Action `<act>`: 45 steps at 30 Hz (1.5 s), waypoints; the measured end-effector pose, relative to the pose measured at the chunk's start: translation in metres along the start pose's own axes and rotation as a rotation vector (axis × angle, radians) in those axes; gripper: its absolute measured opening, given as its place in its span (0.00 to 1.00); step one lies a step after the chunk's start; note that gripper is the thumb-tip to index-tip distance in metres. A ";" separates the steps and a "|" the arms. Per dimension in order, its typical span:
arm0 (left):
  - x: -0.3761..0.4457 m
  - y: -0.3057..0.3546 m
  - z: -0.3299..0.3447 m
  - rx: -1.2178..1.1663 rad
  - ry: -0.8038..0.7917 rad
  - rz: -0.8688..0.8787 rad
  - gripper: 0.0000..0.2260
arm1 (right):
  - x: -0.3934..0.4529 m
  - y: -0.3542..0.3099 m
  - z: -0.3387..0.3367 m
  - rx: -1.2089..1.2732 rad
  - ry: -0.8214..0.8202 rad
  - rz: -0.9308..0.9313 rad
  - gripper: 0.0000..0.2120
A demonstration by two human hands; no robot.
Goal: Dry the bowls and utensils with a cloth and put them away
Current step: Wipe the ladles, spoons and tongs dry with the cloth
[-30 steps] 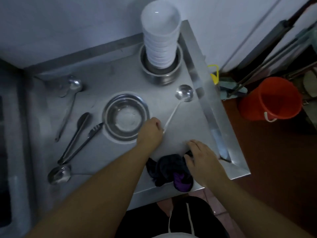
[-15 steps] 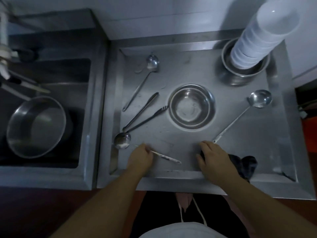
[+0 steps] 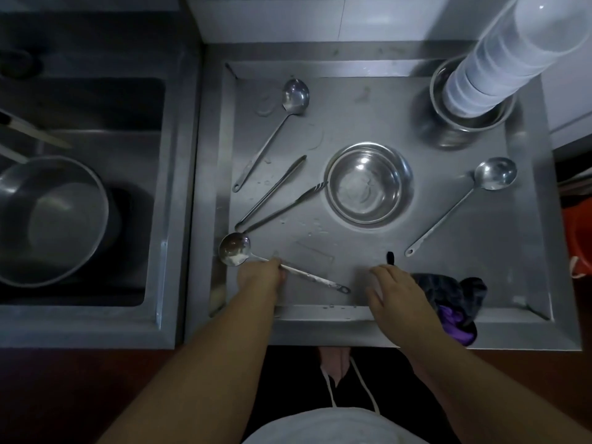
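My left hand [image 3: 261,275] grips the handle of a steel ladle [image 3: 235,249] lying at the front left of the steel drainboard [image 3: 368,91]. My right hand [image 3: 397,293] rests with spread fingers on the board, just left of a dark cloth [image 3: 451,293] with a purple patch. A steel bowl [image 3: 368,184] sits in the middle. Another ladle [image 3: 493,174] lies to its right, a third [image 3: 294,96] at the back left. Steel tongs [image 3: 278,200] lie left of the bowl. A stack of white bowls [image 3: 499,59] stands in a steel bowl [image 3: 461,126] at the back right.
A sink [image 3: 80,193] on the left holds a large steel pot [image 3: 48,219]. An orange bucket [image 3: 579,232] stands past the right edge. Water drops dot the board near the bowl. A tiled wall runs behind.
My left hand let go of the right ladle and moved to the front-left ladle, gripping its handle. My right hand moved slightly left off the cloth. The head turned left, showing the sink.
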State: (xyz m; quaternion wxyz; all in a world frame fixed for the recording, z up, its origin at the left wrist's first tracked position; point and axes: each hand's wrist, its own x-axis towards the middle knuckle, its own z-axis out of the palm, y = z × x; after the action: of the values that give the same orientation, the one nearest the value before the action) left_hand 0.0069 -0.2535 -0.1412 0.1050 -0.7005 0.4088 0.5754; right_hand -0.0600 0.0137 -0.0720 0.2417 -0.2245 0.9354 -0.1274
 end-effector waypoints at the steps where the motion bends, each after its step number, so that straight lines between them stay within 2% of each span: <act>1: -0.002 0.002 0.003 -0.027 0.011 -0.002 0.10 | 0.000 -0.001 0.000 0.006 0.004 0.005 0.18; 2: -0.002 0.002 0.004 -0.055 0.034 -0.013 0.09 | -0.001 -0.001 -0.001 0.015 0.005 0.013 0.18; 5: -0.005 -0.003 0.001 -0.098 0.026 -0.048 0.15 | -0.003 -0.004 -0.005 0.041 0.001 0.042 0.18; 11: -0.026 -0.004 -0.020 -0.369 -0.092 -0.099 0.04 | -0.001 -0.003 -0.014 0.083 0.015 0.086 0.17; 17: -0.063 -0.002 -0.029 -0.417 -0.097 -0.020 0.07 | 0.003 0.010 -0.023 0.149 0.011 0.125 0.16; 20: -0.081 -0.003 -0.028 -0.333 -0.091 0.081 0.05 | 0.004 0.024 -0.030 0.167 0.023 0.140 0.14; 22: -0.090 -0.003 -0.023 -0.247 -0.069 0.171 0.08 | 0.004 0.038 -0.035 0.175 0.038 0.149 0.13; 26: -0.112 0.006 0.010 -0.086 -0.109 0.260 0.07 | 0.004 0.072 -0.049 0.160 0.048 0.180 0.15; 34: -0.137 0.037 0.150 0.353 -0.329 0.444 0.04 | 0.000 0.153 -0.081 0.198 0.039 0.301 0.17; 41: -0.141 0.050 0.269 0.632 -0.355 0.602 0.02 | -0.016 0.213 -0.102 0.246 -0.010 0.396 0.19; 42: -0.142 0.049 0.282 0.664 -0.362 0.615 0.04 | -0.017 0.219 -0.104 0.255 -0.018 0.399 0.19; 45: -0.141 0.047 0.314 0.697 -0.379 0.590 0.05 | -0.017 0.232 -0.109 0.310 -0.006 0.411 0.19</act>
State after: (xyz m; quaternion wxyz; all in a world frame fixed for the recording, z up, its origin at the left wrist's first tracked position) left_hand -0.2523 -0.0263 -0.0997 0.2381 -0.3611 0.7315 0.5271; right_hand -0.1850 0.2371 -0.0534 0.2967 0.0096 0.9300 -0.2166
